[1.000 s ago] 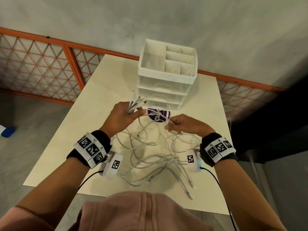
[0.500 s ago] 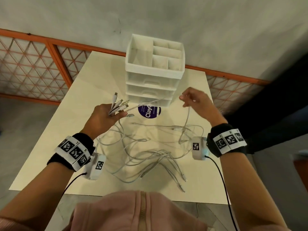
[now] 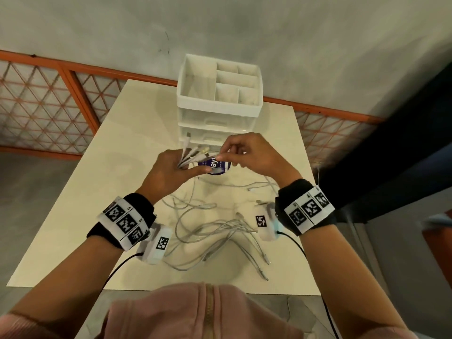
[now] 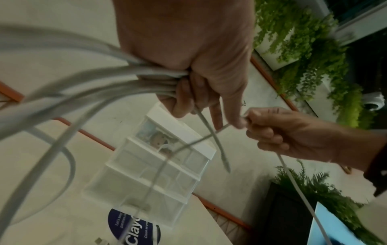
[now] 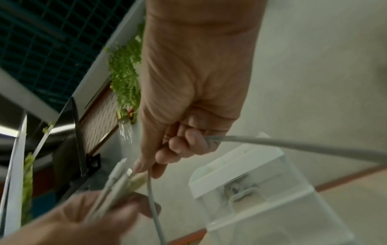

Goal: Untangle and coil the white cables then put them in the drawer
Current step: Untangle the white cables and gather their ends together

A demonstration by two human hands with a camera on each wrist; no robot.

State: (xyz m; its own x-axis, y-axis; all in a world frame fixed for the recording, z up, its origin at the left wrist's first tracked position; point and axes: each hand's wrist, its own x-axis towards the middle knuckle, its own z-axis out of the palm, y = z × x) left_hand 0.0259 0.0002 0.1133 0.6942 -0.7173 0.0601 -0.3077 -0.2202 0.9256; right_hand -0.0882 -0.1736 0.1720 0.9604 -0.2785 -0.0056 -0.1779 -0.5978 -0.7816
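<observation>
**Cables gathered, none coiled yet**

The left hand (image 3: pixel 168 172) clenches a bunch of cable ends (image 3: pixel 193 152); the right hand (image 3: pixel 249 155) pinches one more beside them. The tangle (image 3: pixel 215 231) sprawls at six o'clock (drawers (image 3: pixel 217 123) at twelve, all closed). Untangling has barely begun; coiling and stowing remain.

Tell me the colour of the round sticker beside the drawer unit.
Dark purple sticker with white lettering; head view.

White cables (image 3: pixel 215 231) tangled on table (ends bunched).
</observation>
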